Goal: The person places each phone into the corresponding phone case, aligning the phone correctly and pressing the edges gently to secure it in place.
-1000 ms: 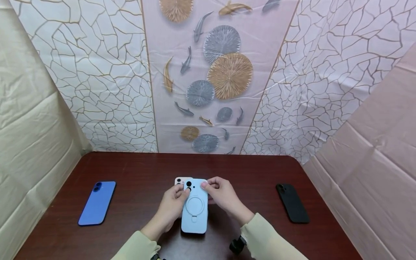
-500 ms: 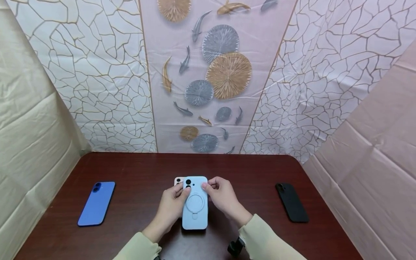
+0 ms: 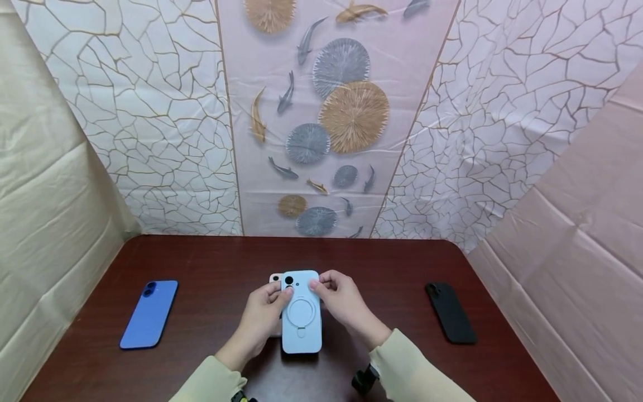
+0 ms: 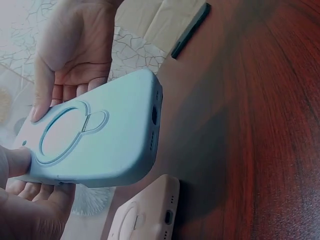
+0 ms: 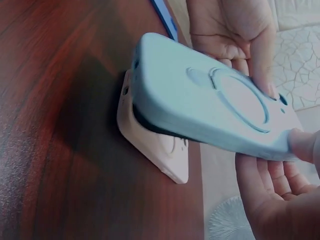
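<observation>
Light-blue smartphone (image 3: 301,339) is being gripped along opposite edges near its camera end by your left hand (image 3: 262,314) and right hand (image 3: 345,300), thumbs pressing on its back, and is tilting above the tabletop (image 3: 211,262), partly hiding a pink smartphone (image 4: 151,206) from the head view.

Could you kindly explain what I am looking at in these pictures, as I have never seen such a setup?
There is no machine here: these are a person's left hand and right hand. The wide picture comes from a camera worn on the head, looking forward and down; the two closer ones come from cameras worn on the wrists. Both hands hold a light blue phone, back side up, thumbs on top. Beneath it, a pale pink phone lies on the dark red table. A blue phone lies off to the person's left, and a black phone to the right.
</observation>
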Action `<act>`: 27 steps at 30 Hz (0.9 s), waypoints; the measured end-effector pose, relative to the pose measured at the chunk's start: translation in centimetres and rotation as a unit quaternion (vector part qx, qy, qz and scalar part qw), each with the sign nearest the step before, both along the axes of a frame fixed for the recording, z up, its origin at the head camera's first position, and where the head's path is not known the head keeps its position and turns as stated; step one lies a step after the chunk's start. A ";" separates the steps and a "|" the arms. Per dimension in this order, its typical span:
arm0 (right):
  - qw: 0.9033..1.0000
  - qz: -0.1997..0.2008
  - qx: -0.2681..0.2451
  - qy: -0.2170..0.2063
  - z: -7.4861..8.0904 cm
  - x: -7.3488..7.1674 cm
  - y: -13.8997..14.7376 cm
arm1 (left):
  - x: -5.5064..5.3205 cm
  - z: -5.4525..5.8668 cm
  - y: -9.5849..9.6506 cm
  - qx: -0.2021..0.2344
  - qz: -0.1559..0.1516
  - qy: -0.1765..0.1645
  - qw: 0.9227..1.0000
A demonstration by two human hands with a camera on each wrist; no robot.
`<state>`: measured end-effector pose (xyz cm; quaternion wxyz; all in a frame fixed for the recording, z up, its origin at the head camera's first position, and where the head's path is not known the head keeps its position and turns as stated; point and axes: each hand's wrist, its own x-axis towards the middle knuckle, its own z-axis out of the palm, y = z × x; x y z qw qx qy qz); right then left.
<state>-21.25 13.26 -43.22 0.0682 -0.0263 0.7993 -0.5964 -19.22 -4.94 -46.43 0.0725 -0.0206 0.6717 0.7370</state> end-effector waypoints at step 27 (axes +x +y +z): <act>0.994 0.054 -0.072 -0.057 -0.6 -0.2 1.8 | 0.1 -0.2 0.5 0.068 -0.069 -0.012 0.995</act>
